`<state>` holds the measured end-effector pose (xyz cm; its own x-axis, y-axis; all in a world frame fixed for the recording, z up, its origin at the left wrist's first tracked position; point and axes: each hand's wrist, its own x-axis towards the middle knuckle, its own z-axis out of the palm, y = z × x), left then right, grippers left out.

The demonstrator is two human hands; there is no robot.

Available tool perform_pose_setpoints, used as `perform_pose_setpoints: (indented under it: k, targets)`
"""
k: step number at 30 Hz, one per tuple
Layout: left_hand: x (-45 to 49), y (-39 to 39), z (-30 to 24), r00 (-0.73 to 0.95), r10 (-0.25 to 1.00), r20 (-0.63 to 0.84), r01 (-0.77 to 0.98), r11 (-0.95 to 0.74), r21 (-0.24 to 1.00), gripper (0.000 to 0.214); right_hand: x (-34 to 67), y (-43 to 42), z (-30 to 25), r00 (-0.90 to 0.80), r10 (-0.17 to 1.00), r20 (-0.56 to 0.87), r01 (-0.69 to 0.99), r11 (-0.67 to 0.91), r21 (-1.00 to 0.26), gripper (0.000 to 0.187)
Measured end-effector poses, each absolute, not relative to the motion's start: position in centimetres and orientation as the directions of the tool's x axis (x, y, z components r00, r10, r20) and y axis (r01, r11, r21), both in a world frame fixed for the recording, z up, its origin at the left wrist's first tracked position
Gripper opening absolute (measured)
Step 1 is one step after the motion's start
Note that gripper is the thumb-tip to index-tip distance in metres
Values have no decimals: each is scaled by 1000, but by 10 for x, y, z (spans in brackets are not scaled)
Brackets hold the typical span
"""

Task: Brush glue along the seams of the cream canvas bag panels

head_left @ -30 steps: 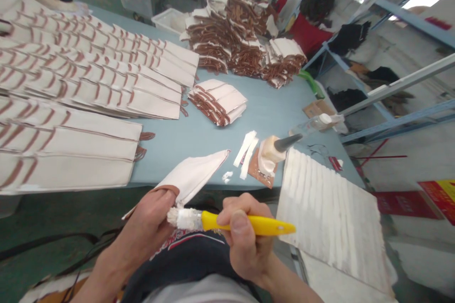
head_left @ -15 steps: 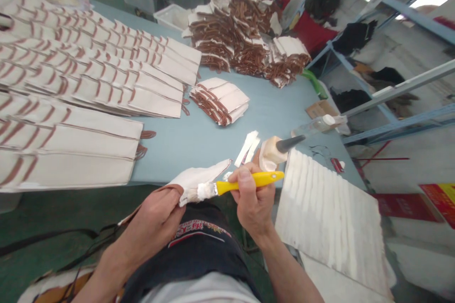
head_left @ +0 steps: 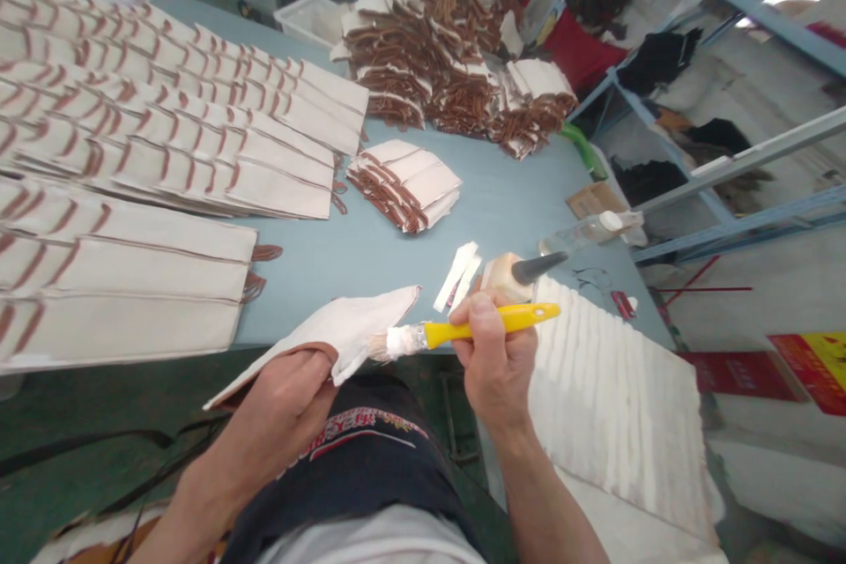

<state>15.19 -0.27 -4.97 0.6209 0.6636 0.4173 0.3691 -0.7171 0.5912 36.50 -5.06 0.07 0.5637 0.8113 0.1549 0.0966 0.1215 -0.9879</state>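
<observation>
My left hand (head_left: 287, 401) is closed on a cream fabric piece (head_left: 350, 322) with a brown edge, held at the near edge of the table. In my right hand (head_left: 495, 352) is a paintbrush (head_left: 493, 324) with a yellow handle, gripped between thumb and fingers. White paste coats the brush's bristles and part of its metal band. The bristle tip points left and lies at the right side of the fabric piece; whether it touches cannot be told. Just beyond my right hand stands a cream-coloured block-like thing (head_left: 506, 273) with a black tapered handle.
Overlapping rows of cream pieces with brown loops (head_left: 152, 282) cover the table's left. A small stack (head_left: 406, 185) lies mid-table, larger brown-and-white piles (head_left: 436, 62) behind. White strips (head_left: 456, 275), a clear bottle (head_left: 582, 233) and layered white sheets (head_left: 614, 397) are at right. Metal shelving (head_left: 733, 150) stands beyond.
The brush has moved right and slightly up, away from the fabric's lower corner. More of the fabric piece now shows spread out to the left, over my left hand.
</observation>
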Motion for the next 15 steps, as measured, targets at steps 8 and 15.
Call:
perform_pose_setpoints:
  k: [8,15]
  targets:
    - [155,7,-58,614,683,395,360,-688,630,29,360,-38,-17,487,871,68,124,8,-992,44]
    - [162,23,-43,441,896,-44,357,-130,925,26,373,-36,0,659,741,132,56,127,-990,44]
